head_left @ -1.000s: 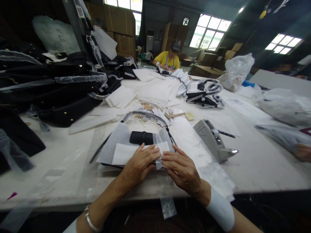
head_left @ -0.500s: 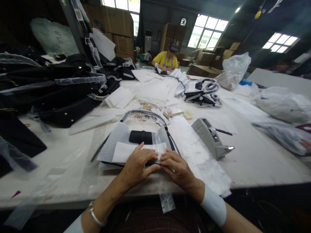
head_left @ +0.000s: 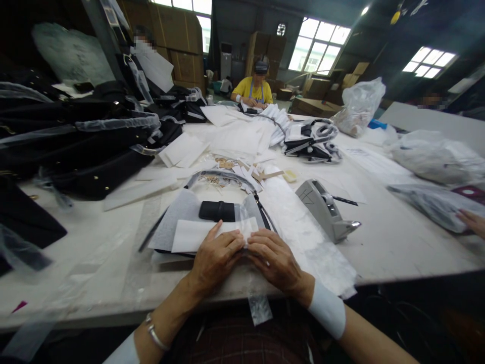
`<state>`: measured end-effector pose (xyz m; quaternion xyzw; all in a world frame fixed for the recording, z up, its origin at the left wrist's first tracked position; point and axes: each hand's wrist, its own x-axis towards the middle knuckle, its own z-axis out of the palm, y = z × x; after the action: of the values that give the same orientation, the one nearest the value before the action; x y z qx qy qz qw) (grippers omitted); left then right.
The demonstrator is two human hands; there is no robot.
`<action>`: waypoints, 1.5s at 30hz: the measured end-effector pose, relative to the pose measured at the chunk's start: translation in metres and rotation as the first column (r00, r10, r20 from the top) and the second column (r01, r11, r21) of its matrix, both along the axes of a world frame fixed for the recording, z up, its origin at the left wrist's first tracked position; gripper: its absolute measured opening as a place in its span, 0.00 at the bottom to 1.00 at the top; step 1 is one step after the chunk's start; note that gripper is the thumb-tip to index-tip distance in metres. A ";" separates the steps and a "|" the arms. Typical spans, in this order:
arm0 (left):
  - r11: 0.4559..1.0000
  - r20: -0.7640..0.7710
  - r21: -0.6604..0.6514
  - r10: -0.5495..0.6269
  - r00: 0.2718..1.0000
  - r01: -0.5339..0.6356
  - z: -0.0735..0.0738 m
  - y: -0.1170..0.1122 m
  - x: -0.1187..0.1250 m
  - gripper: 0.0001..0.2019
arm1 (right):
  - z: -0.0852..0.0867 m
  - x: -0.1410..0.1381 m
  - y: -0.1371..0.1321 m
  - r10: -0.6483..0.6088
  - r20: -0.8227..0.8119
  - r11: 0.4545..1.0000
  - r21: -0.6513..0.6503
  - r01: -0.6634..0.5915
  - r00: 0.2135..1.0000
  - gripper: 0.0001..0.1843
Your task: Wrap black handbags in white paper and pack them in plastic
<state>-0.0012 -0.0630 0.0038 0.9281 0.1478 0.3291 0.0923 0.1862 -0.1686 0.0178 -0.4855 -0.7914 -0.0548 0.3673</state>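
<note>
A handbag point(head_left: 175, 206) lies flat in front of me, covered in grey sheet, with a black clasp tab point(head_left: 217, 211) showing and its wrapped handle pointing away. Across its near part lies a white foam sheet point(head_left: 191, 235). My left hand point(head_left: 216, 257) is curled over the sheet at the bag's near edge, fingers bent. Close beside it, my right hand point(head_left: 279, 260) grips the same edge, its fingers pressed on the sheet. Clear tape point(head_left: 242, 212) runs over the bag between the hands. The thumbs are mostly hidden.
A grey tape dispenser point(head_left: 322, 210) stands to the right. Black bags point(head_left: 94, 167) are piled at the left. Paper tags and scraps point(head_left: 246, 172) lie behind the handbag. Across the table sits a co-worker point(head_left: 255, 91); another person's hand point(head_left: 472, 221) touches a plastic-wrapped item at right.
My view has shifted slightly. My left thumb has slipped down out of sight behind the bag's near edge; both hands stay at that edge, close together.
</note>
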 end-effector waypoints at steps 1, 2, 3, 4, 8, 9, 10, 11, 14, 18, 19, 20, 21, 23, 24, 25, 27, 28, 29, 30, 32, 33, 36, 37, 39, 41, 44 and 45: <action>1.000 0.006 0.001 -0.004 1.000 0.004 0.000 -0.001 0.000 0.08 | 0.004 0.003 -0.010 0.037 0.014 0.999 -0.023 -0.037 0.999 0.11; 1.000 0.012 0.004 -0.007 1.000 0.007 0.000 -0.001 0.000 0.08 | 0.007 0.007 -0.022 0.083 0.039 0.995 -0.057 -0.080 0.996 0.11; 1.000 0.019 0.009 -0.008 1.000 0.008 0.000 -0.002 0.000 0.09 | 0.009 0.010 -0.034 0.132 0.079 0.986 -0.110 -0.123 0.988 0.13; 1.000 0.030 0.018 -0.008 0.999 0.008 0.000 -0.003 0.000 0.09 | 0.009 0.013 -0.046 0.185 0.132 0.971 -0.177 -0.160 0.974 0.17; 0.999 0.057 0.049 0.010 0.998 -0.013 -0.001 -0.005 0.001 0.09 | -0.010 0.012 -0.071 0.272 0.296 0.929 -0.330 -0.169 0.916 0.23; 0.998 0.058 0.055 0.016 0.998 -0.019 -0.001 -0.005 0.001 0.10 | -0.017 0.009 -0.071 0.253 0.280 0.936 -0.313 -0.161 0.926 0.19; 0.998 0.059 0.063 0.019 0.998 -0.023 -0.001 -0.006 0.001 0.10 | -0.021 0.006 -0.069 0.225 0.238 0.948 -0.277 -0.156 0.945 0.16; 0.997 0.062 0.072 0.023 0.998 -0.028 -0.001 -0.007 0.001 0.10 | -0.024 0.003 -0.065 0.197 0.175 0.959 -0.237 -0.153 0.965 0.14; 0.992 0.095 0.107 0.049 0.994 -0.059 -0.002 -0.011 0.002 0.09 | -0.016 -0.005 -0.053 0.147 -0.059 0.973 -0.169 -0.155 0.987 0.13; 0.985 0.127 0.135 0.092 0.988 -0.110 -0.009 -0.016 0.005 0.09 | 0.013 -0.012 -0.041 0.084 -0.262 0.967 -0.210 -0.142 0.961 0.09; 0.984 0.128 0.137 0.098 0.987 -0.115 -0.011 -0.017 0.005 0.09 | 0.019 -0.013 -0.038 0.069 -0.268 0.967 -0.218 -0.130 0.961 0.08; 0.983 0.131 0.138 0.102 0.986 -0.120 -0.013 -0.018 0.006 0.09 | 0.025 -0.014 -0.034 0.055 -0.257 0.970 -0.217 -0.113 0.965 0.07; 0.983 0.131 0.137 0.106 0.986 -0.124 -0.014 -0.019 0.005 0.09 | 0.030 -0.014 -0.029 0.047 -0.229 0.974 -0.206 -0.096 0.972 0.07; 0.985 0.138 0.121 0.107 0.985 -0.124 -0.013 -0.022 0.003 0.11 | 0.037 -0.014 -0.016 0.049 -0.158 0.985 -0.154 -0.074 0.986 0.08; 0.989 0.136 0.097 0.100 0.986 -0.113 -0.011 -0.023 0.001 0.12 | 0.038 -0.013 -0.008 0.051 -0.124 0.989 -0.131 -0.067 0.991 0.09; 0.993 0.125 0.057 0.091 0.988 -0.098 -0.008 -0.024 -0.001 0.13 | 0.039 -0.012 0.000 0.046 -0.100 0.991 -0.124 -0.058 0.994 0.09; 0.996 0.091 -0.048 0.079 0.993 -0.075 0.000 -0.026 -0.003 0.12 | 0.037 -0.009 0.015 0.003 -0.085 0.987 -0.163 -0.017 0.996 0.08; 0.993 0.082 -0.093 0.086 0.993 -0.078 0.004 -0.027 -0.003 0.11 | 0.036 -0.007 0.021 -0.029 -0.087 0.980 -0.198 0.011 0.996 0.07; 0.987 0.079 -0.124 0.109 0.991 -0.099 0.007 -0.027 -0.002 0.10 | 0.034 -0.006 0.026 -0.059 -0.092 0.971 -0.235 0.035 0.994 0.07; 0.982 0.088 -0.130 0.146 0.985 -0.134 0.009 -0.027 0.001 0.08 | 0.033 -0.004 0.030 -0.083 -0.101 0.963 -0.265 0.054 0.991 0.07; 0.969 0.125 -0.104 0.235 0.964 -0.222 0.009 -0.027 0.008 0.05 | 0.032 -0.002 0.037 -0.121 -0.130 0.946 -0.316 0.074 0.984 0.06; 0.961 0.140 -0.090 0.273 0.952 -0.262 0.008 -0.026 0.011 0.05 | 0.031 -0.002 0.039 -0.139 -0.145 0.936 -0.341 0.082 0.980 0.06; 0.942 0.150 -0.074 0.334 0.931 -0.327 0.005 -0.025 0.020 0.08 | 0.032 0.000 0.046 -0.184 -0.178 0.902 -0.422 0.094 0.967 0.08; 0.938 0.144 -0.073 0.346 0.927 -0.339 0.005 -0.025 0.022 0.09 | 0.032 0.001 0.048 -0.194 -0.184 0.890 -0.445 0.094 0.964 0.09; 0.927 0.120 -0.060 0.375 0.919 -0.371 0.004 -0.025 0.025 0.10 | 0.030 0.002 0.052 -0.210 -0.192 0.870 -0.483 0.094 0.959 0.10; 0.912 0.087 -0.035 0.410 0.908 -0.409 0.004 -0.025 0.027 0.12 | 0.026 0.003 0.056 -0.221 -0.201 0.852 -0.516 0.089 0.954 0.11; 0.894 0.072 -0.004 0.447 0.892 -0.448 0.003 -0.023 0.029 0.12 | 0.020 0.006 0.062 -0.229 -0.225 0.829 -0.555 0.069 0.947 0.12; 0.895 0.082 0.001 0.445 0.892 -0.446 0.003 -0.023 0.028 0.11 | 0.018 0.007 0.064 -0.231 -0.236 0.824 -0.563 0.061 0.944 0.12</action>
<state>0.0272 -0.0859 0.0064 0.8565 0.3492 0.3799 0.0110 0.1932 -0.1045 0.0358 -0.6326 -0.6703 0.2187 0.3206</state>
